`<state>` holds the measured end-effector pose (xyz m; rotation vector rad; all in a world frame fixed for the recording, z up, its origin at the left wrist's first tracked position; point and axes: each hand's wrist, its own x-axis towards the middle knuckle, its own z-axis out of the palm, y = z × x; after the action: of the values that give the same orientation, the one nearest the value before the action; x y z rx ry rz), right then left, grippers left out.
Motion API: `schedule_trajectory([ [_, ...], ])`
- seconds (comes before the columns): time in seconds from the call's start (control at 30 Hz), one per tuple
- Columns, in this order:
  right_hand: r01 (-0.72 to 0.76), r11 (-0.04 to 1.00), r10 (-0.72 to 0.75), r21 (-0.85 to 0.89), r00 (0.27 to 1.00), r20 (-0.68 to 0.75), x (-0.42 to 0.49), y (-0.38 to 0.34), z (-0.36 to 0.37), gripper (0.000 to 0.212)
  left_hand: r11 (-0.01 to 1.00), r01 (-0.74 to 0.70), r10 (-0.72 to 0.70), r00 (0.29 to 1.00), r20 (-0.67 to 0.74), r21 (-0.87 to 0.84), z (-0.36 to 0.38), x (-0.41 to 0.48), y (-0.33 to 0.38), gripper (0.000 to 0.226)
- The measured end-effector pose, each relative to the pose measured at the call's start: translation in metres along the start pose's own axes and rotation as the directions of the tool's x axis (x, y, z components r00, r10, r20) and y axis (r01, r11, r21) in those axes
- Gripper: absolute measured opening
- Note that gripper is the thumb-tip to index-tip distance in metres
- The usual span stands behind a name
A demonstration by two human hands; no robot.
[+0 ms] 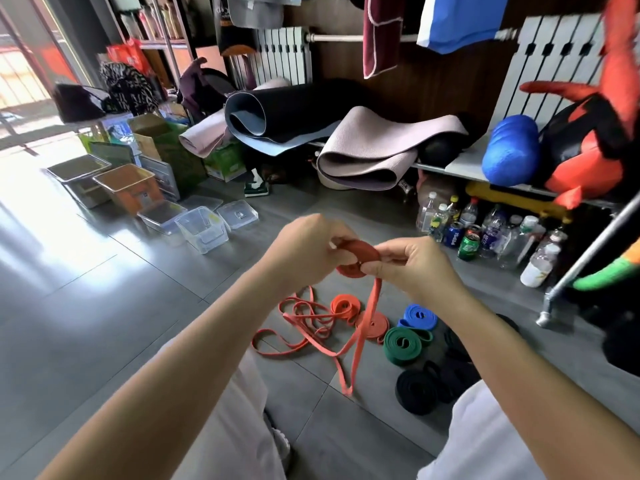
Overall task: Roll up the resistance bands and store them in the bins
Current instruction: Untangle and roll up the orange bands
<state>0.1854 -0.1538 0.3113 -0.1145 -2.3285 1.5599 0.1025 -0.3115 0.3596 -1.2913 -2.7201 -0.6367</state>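
Mid-roll: left hand (304, 247) & right hand (412, 268) pinch the red band (360, 252) coil; next prob. wind in the tail hanging to 6 o'clock, then bins (204, 237) at 10 o'clock.

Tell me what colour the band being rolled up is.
The resistance band is red-orange; the head view shows it.
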Motion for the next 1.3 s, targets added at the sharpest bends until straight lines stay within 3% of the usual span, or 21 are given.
schedule_trajectory([
  [0.07, 0.005, 0.998, -0.003, 0.069, 1.000, -0.027, 0.004, -0.004, -0.004, 0.021, 0.995, 0.011, -0.014, 1.000, -0.026, -0.097, -0.006, 0.006, -0.001, 0.018],
  [0.13, -0.010, 0.994, 0.014, 0.105, 0.999, -0.039, 0.006, -0.004, -0.005, 0.021, 0.927, 0.058, -0.092, 0.993, -0.076, -0.370, -0.007, 0.005, 0.000, 0.018],
  [0.23, -0.050, 0.981, 0.060, 0.189, 0.997, -0.046, 0.006, 0.001, 0.000, 0.026, 0.731, 0.119, -0.268, 0.956, -0.122, -0.672, 0.000, -0.003, 0.001, 0.032],
  [0.33, -0.032, 0.955, 0.062, 0.294, 0.994, -0.094, 0.005, 0.005, 0.004, 0.025, 0.521, 0.112, -0.349, 0.933, -0.091, -0.846, 0.015, -0.007, 0.001, 0.021],
  [0.43, -0.010, 0.941, 0.056, 0.338, 0.990, -0.128, 0.005, 0.007, 0.007, 0.025, 0.274, 0.119, -0.409, 0.912, -0.003, -0.954, 0.032, -0.013, 0.004, 0.018],
  [0.5, 0.000, 0.954, 0.040, 0.299, 0.991, -0.126, 0.005, 0.008, 0.006, 0.023, 0.176, 0.156, -0.432, 0.899, 0.066, -0.972, 0.039, -0.016, 0.005, 0.019],
  [0.53, -0.002, 0.966, 0.033, 0.259, 0.993, -0.115, 0.005, 0.009, 0.004, 0.021, 0.194, 0.189, -0.425, 0.901, 0.091, -0.963, 0.039, -0.017, 0.004, 0.019],
  [0.57, -0.009, 0.977, 0.030, 0.212, 0.995, -0.097, 0.005, 0.009, 0.001, 0.021, 0.294, 0.227, -0.406, 0.909, 0.094, -0.928, 0.038, -0.016, 0.002, 0.018],
  [0.6, -0.017, 0.986, 0.030, 0.165, 0.997, -0.077, 0.004, 0.009, -0.002, 0.021, 0.477, 0.250, -0.375, 0.925, 0.062, -0.842, 0.035, -0.015, -0.001, 0.016],
  [0.67, -0.029, 0.996, 0.031, 0.079, 0.999, -0.023, 0.003, 0.007, -0.007, 0.022, 0.838, 0.180, -0.226, 0.974, -0.028, -0.516, 0.027, -0.010, -0.004, 0.025],
  [0.7, -0.023, 0.999, 0.023, 0.030, 1.000, 0.007, 0.003, 0.005, -0.008, 0.022, 0.927, 0.114, -0.137, 0.990, -0.039, -0.358, 0.023, -0.007, -0.004, 0.031],
  [0.77, 0.001, 0.999, 0.001, -0.034, 0.999, 0.047, 0.004, 0.002, -0.010, 0.018, 0.987, 0.057, -0.057, 0.998, 0.004, -0.149, 0.011, 0.000, -0.001, 0.029],
  [0.83, 0.001, 0.998, -0.003, 0.056, 0.999, 0.040, 0.006, 0.001, -0.009, 0.020, 0.992, 0.074, -0.074, 0.997, 0.012, -0.104, 0.003, 0.005, -0.002, 0.020],
  [0.9, -0.027, 0.985, 0.022, 0.168, 0.999, 0.031, 0.008, 0.005, -0.007, 0.023, 0.939, 0.132, -0.145, 0.989, -0.019, -0.319, -0.002, 0.006, -0.001, 0.016],
  [1.0, -0.106, 0.993, 0.101, 0.049, 0.990, 0.098, -0.002, 0.032, 0.006, 0.020, 0.682, 0.143, -0.268, 0.961, -0.063, -0.717, -0.008, 0.002, -0.002, 0.025],
  [1.1, -0.199, 0.980, 0.198, -0.008, 0.969, 0.148, -0.019, 0.058, 0.014, 0.011, 0.517, 0.068, -0.347, 0.928, -0.136, -0.853, -0.017, 0.001, -0.009, 0.025],
  [1.17, -0.202, 0.978, 0.193, 0.043, 0.969, 0.152, -0.023, 0.058, 0.010, 0.006, 0.502, 0.065, -0.398, 0.903, -0.163, -0.862, -0.023, 0.002, -0.013, 0.027],
  [1.3, -0.169, 0.929, 0.130, 0.329, 0.982, 0.136, -0.020, 0.028, -0.007, 0.031, 0.522, 0.088, -0.439, 0.881, -0.178, -0.848, -0.027, 0.004, -0.022, 0.029],
])
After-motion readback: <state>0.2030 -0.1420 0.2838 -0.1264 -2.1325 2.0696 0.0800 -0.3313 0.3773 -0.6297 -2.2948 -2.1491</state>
